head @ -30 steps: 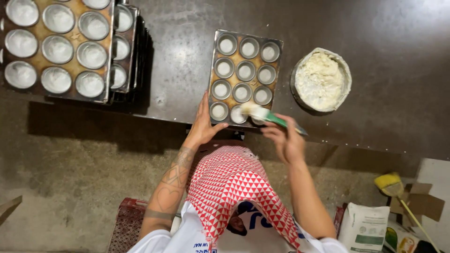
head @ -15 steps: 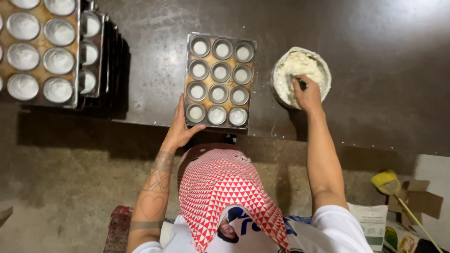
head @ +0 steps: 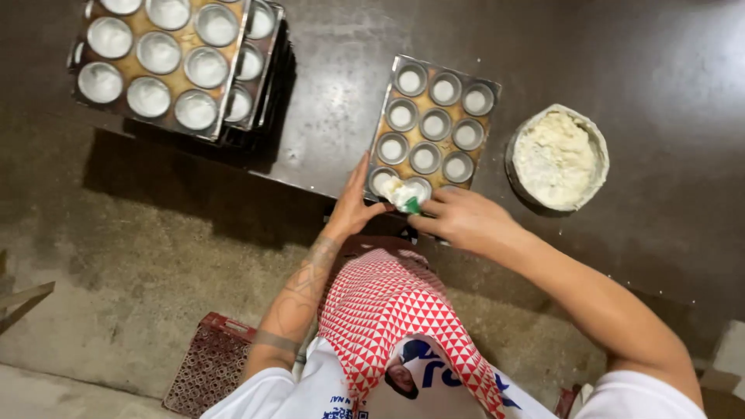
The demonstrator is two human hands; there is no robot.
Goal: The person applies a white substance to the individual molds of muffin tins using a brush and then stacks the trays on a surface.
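My left hand (head: 355, 203) presses on the near left corner of a metal muffin tray (head: 442, 67) with several greased cups, lying on a dark table (head: 334, 101). My right hand (head: 459, 219) grips a green-handled brush (head: 403, 194) loaded with white paste. The brush tip sits over the cups in the tray's near row. To the right of the tray stands a round bowl (head: 514, 167) full of the same white paste.
A stack of similar muffin trays (head: 163, 62) stands at the table's far left, the top one with whitened cups. A red-and-white patterned cloth (head: 388, 310) hangs in front of my body. A red patterned crate (head: 208, 366) sits on the concrete floor.
My right hand went from the tray to the bowl, took up white paste on the brush, and came back to the tray's near row. My left hand stayed on the tray's corner.
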